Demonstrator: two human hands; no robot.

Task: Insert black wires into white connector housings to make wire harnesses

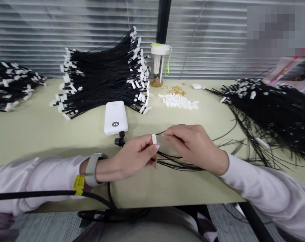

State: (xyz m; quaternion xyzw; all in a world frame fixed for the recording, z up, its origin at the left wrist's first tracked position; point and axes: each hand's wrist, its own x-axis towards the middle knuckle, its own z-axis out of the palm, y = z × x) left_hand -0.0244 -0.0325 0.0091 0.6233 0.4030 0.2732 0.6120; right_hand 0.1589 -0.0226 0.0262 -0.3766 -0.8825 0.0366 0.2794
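Near the table's front, my left hand point(132, 156) is closed, with a small white connector point(154, 138) pinched upright between thumb and forefinger. Several thin black cables point(176, 164) run rightward from under its fingers, passing below the other hand. Just to the right, my right hand point(196, 146) is closed in a pinch at the end of a thin black wire point(160, 133). Its fingertips are a short way from the connector. Whether the wire's tip enters the connector is too small to tell.
A white power bank point(115, 117) with a black plug lies left of centre. Behind it are stacked black cables point(99, 74) with white ends. Loose white connectors point(180, 101), rubber bands point(176, 90) and a bottle point(159, 65) stand farther back. Another cable pile point(273, 111) covers the right.
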